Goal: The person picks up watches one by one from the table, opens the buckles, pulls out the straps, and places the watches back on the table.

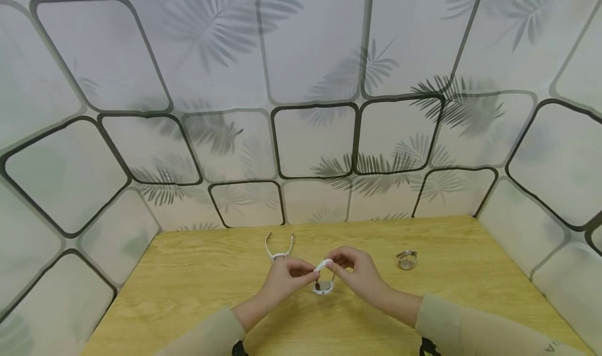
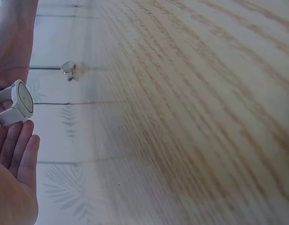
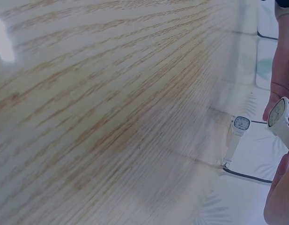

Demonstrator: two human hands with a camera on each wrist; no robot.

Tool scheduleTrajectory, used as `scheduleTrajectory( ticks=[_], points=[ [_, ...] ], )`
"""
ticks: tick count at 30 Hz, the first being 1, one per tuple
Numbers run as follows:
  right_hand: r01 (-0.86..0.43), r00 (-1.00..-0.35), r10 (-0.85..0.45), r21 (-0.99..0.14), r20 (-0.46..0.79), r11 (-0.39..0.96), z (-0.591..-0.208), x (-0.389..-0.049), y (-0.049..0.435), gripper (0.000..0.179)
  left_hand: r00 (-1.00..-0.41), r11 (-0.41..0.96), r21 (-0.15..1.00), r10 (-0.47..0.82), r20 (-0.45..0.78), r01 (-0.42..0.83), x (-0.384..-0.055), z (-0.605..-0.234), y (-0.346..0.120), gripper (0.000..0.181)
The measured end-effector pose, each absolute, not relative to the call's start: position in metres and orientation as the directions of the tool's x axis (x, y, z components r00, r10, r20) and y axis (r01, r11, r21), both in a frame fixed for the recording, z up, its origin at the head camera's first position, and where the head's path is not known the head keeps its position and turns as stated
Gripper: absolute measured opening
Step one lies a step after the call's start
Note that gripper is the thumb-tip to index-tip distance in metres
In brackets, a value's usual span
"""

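Note:
Both hands hold one white wristwatch (image 1: 323,288) by its strap above the table, its round face hanging lowest and the strap looped up between the fingers. My left hand (image 1: 285,277) pinches the strap from the left, and my right hand (image 1: 357,272) pinches it from the right. In the left wrist view the same white watch (image 2: 23,99) hangs between the two hands, its strap ends partly cut off by the frame edge. Behind the left hand lies a second white watch (image 1: 280,254) with its strap spread open; the right wrist view shows its squarish face (image 3: 241,123).
A metal-banded watch (image 1: 406,261) sits on the wood-grain table (image 1: 197,272), right of the hands. Patterned fabric walls (image 1: 315,141) with leaf prints rise along the table's back and both sides.

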State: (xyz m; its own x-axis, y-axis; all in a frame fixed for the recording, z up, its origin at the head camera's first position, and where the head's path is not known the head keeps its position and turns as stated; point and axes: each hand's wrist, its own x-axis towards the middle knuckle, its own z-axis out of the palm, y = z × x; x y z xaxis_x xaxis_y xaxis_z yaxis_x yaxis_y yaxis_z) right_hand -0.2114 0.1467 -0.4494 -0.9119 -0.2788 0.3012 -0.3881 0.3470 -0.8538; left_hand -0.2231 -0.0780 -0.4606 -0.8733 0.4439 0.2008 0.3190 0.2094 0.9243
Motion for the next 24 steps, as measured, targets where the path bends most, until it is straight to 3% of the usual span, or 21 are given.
scheduleTrajectory(
  ticks=[24],
  points=[
    [-0.354,-0.929,-0.230,-0.877,0.290,0.326,-0.4438,-0.2119,0.1499,0.014,-0.909,0.206,0.946,0.388,0.155,0.250,-0.2179,-0.4604,-0.0741,0.018]
  ],
)
